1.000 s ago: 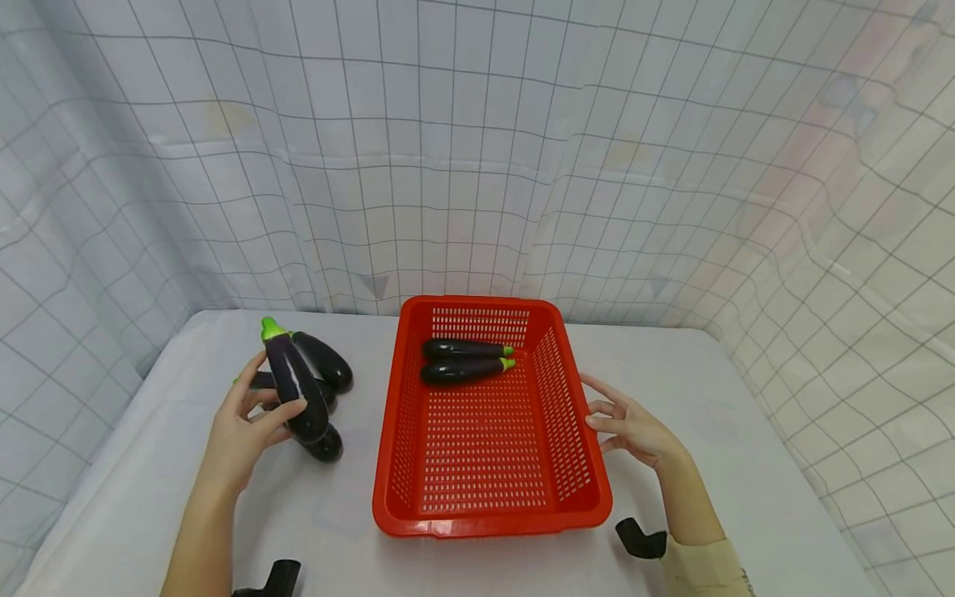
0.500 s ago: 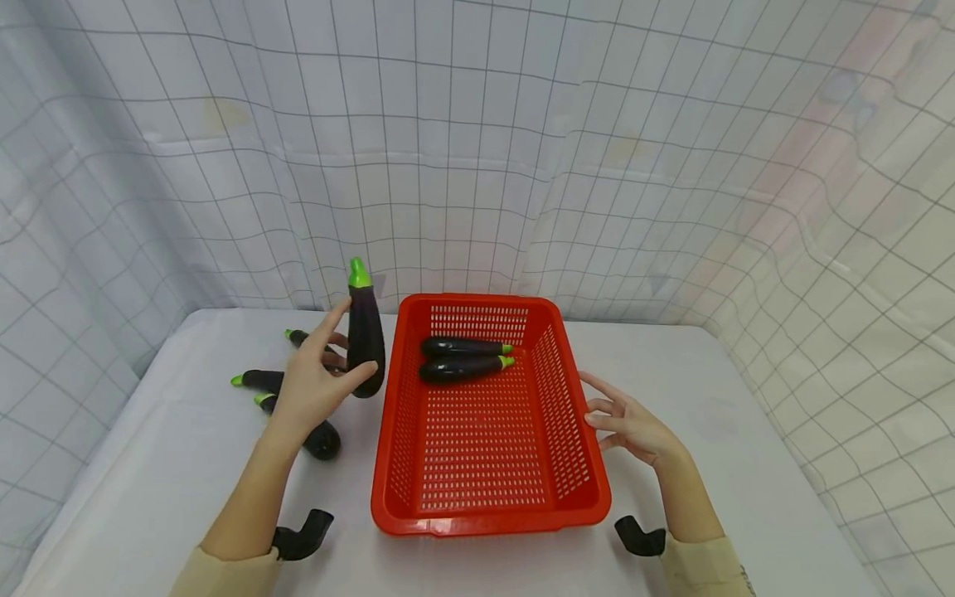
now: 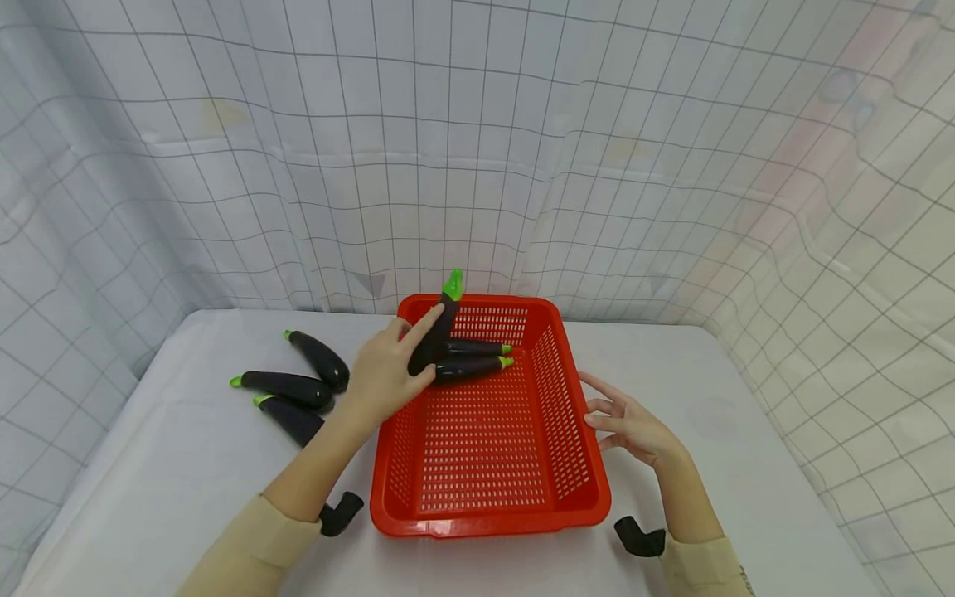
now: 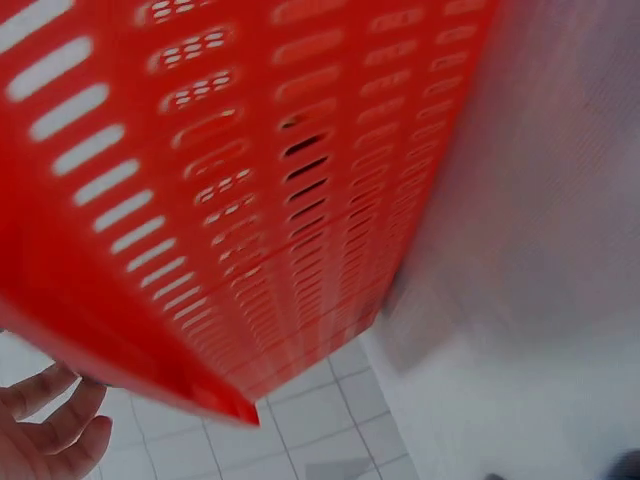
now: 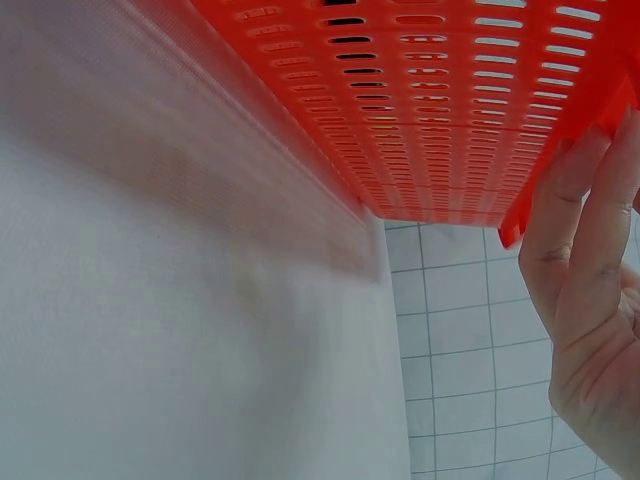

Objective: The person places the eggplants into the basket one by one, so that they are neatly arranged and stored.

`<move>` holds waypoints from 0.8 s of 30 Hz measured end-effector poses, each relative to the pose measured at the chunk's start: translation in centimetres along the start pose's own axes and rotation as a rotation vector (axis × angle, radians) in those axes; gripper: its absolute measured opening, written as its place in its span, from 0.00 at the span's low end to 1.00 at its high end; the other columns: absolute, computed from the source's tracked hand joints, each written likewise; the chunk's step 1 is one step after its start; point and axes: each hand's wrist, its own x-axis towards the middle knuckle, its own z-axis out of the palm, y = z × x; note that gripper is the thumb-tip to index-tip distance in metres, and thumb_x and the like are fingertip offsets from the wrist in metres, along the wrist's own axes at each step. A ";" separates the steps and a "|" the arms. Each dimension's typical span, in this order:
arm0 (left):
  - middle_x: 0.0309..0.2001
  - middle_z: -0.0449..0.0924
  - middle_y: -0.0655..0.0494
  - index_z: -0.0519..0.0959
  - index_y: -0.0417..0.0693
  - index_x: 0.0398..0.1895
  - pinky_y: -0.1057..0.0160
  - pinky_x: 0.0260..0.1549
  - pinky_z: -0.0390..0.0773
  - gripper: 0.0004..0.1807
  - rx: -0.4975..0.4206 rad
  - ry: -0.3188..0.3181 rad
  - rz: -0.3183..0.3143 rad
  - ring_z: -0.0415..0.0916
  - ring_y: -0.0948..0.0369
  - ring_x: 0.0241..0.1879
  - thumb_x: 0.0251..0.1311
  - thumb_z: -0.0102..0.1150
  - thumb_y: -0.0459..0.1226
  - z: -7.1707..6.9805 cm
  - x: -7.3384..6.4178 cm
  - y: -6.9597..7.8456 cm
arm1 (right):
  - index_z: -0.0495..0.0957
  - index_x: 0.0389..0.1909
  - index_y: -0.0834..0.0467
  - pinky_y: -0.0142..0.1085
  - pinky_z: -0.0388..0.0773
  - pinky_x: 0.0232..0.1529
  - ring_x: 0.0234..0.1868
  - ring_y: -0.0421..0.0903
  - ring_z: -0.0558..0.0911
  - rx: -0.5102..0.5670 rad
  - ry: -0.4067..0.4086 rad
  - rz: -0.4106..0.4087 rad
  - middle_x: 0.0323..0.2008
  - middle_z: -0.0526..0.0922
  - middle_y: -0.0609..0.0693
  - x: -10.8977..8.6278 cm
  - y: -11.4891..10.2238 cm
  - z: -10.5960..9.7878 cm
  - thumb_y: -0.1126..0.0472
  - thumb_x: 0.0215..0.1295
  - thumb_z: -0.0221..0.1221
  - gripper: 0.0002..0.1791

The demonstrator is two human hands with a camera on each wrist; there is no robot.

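In the head view, my left hand [image 3: 383, 373] pinches a dark purple eggplant [image 3: 434, 336] with a green stem, which tilts stem-up over the far left part of the red plastic basket [image 3: 492, 526]. Two more eggplants [image 3: 472, 369] lie side by side inside, partly covered by the held one. The fingers of my right hand [image 3: 628, 424] touch the basket's right rim, loosely bent; the right wrist view shows the fingertips against the rim's outside. From the left wrist, the basket wall [image 4: 330, 190] fills much of the view and the held eggplant is hidden.
Three eggplants [image 3: 283, 387] lie on the white tabletop [image 3: 149, 464] left of the basket, one partly behind my left forearm. A white gridded curtain [image 3: 477, 166] hangs along the table's back and sides. A black wrist piece [image 3: 640, 537] is beside my right wrist.
My left hand has lifted the eggplant from the group at the left and carried it rightward over the basket. My right hand and the basket have stayed nearly still.
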 end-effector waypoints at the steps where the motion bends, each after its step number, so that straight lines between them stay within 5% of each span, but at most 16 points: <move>1: 0.36 0.70 0.46 0.57 0.61 0.68 0.56 0.26 0.74 0.43 0.034 0.003 0.037 0.68 0.54 0.24 0.47 0.64 0.39 0.3 0.1 0.2 | 0.43 0.71 0.56 0.42 0.80 0.32 0.37 0.46 0.81 0.000 -0.001 -0.002 0.41 0.77 0.53 0.0 0.0 0.0 0.71 0.65 0.49 0.38; 13: 0.42 0.72 0.44 0.61 0.63 0.66 0.57 0.31 0.73 0.38 0.352 -0.007 0.360 0.70 0.51 0.30 0.49 0.61 0.40 3.8 0.8 1.2 | 0.42 0.71 0.55 0.42 0.80 0.31 0.37 0.46 0.81 0.002 -0.005 -0.008 0.41 0.77 0.53 0.0 0.0 0.0 0.71 0.65 0.49 0.38; 18: 0.42 0.73 0.47 0.60 0.67 0.67 0.57 0.35 0.73 0.36 0.475 -0.081 0.423 0.71 0.51 0.32 0.53 0.60 0.45 5.0 0.7 1.0 | 0.43 0.71 0.55 0.42 0.80 0.31 0.37 0.46 0.81 -0.004 -0.001 0.001 0.41 0.77 0.53 0.1 0.0 0.0 0.71 0.65 0.48 0.37; 24: 0.44 0.70 0.48 0.58 0.69 0.67 0.55 0.42 0.72 0.35 0.512 -0.212 0.474 0.72 0.50 0.36 0.56 0.60 0.43 6.2 0.5 1.0 | 0.42 0.71 0.55 0.41 0.80 0.31 0.37 0.46 0.81 0.009 -0.008 -0.004 0.40 0.77 0.52 0.1 0.0 0.0 0.72 0.65 0.48 0.37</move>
